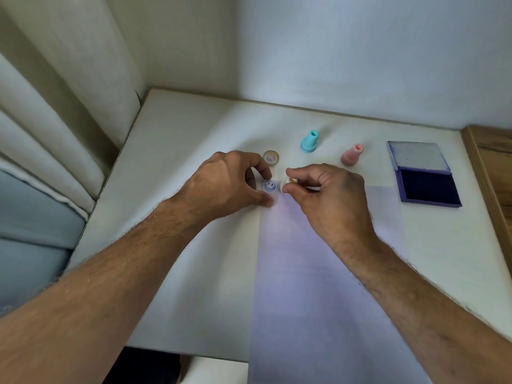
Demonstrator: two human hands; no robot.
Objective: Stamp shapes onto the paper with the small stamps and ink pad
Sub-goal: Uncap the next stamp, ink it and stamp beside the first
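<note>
A long sheet of paper point(318, 273) lies on the white table point(180, 162) and bears a blue smiley print point(269, 186) at its far left corner. My left hand point(230, 184) presses that corner down with thumb and fingertips around the print. My right hand point(329, 195) holds a small cream stamp point(285, 185), tilted, just right of the print. Behind stand a teal stamp point(309, 141) and a pink stamp point(351, 155). A round cap point(271, 157) lies beyond my left fingers. The open ink pad point(428, 187) sits at the right.
White walls meet at the corner behind the table. A curtain point(55, 92) hangs on the left beside the table's left edge. A wooden surface point(493, 162) borders the table on the right, past the ink pad's raised lid point(415, 156).
</note>
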